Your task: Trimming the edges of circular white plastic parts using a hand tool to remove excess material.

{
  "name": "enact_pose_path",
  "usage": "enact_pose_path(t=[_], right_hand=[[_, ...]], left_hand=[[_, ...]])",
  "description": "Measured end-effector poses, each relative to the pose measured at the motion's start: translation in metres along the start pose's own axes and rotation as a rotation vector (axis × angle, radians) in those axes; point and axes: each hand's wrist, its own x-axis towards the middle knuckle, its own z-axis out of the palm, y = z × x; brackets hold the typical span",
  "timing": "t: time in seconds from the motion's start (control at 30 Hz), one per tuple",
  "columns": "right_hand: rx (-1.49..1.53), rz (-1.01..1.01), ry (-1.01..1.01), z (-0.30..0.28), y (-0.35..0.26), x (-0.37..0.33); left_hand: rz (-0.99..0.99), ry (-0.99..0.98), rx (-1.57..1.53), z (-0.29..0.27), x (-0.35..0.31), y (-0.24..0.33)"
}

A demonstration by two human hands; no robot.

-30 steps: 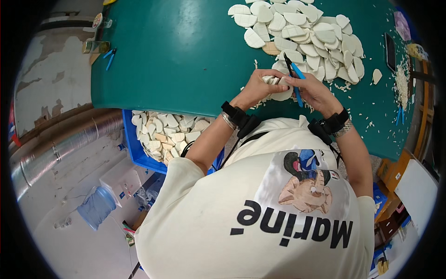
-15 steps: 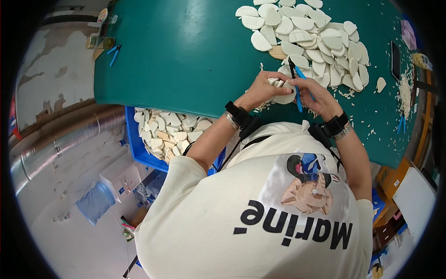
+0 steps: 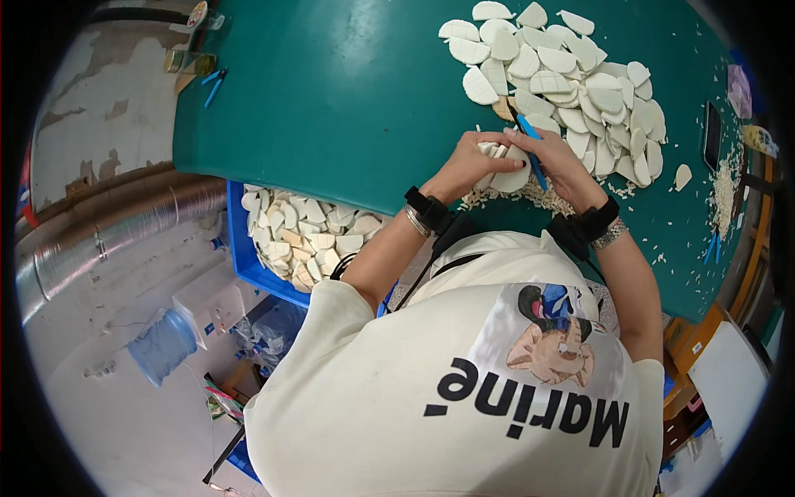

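Note:
My left hand (image 3: 469, 166) is closed on several white half-round pieces (image 3: 509, 178), stacked between fingers and thumb. These look like foam or ceramic; I cannot tell which. In my right hand (image 3: 563, 167) sits a pair of blue-handled nippers (image 3: 528, 127), the black part pointing away from me. Both hands meet above the near edge of the green table (image 3: 331, 124). Just beyond them spreads a large pile of similar white pieces (image 3: 571, 91), with one tan piece (image 3: 502, 108) at its near left side. Small white scraps (image 3: 530, 196) lie under the hands.
A blue bin (image 3: 242, 248) full of pieces stands below the table's edge at left. More nippers (image 3: 215, 88) and a jar (image 3: 189, 62) are at far left. On the right lie a phone (image 3: 711, 137), a scrap heap (image 3: 724, 199) and another blue-handled tool (image 3: 712, 247).
The nippers have turned in my right hand, and their handles now lie closer together. My left hand keeps its pieces. The whole view has shifted slightly.

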Motion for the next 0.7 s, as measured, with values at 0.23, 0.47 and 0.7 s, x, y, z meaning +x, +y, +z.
enact_pose_path(t=[0.23, 0.47, 0.7], right_hand=[[-1.600, -1.058, 0.547, 0.015, -0.006, 0.063], [-2.011, -1.002, 0.456, 0.025, 0.007, 0.087], [-1.227, -0.537, 0.560, 0.025, -0.015, 0.069]], left_hand=[[-0.169, 0.176, -0.960, -0.046, -0.011, -0.004], [-0.082, 0.145, -0.943, -0.082, -0.019, -0.017], [-0.123, 0.190, -0.781, -0.073, 0.000, -0.008]])
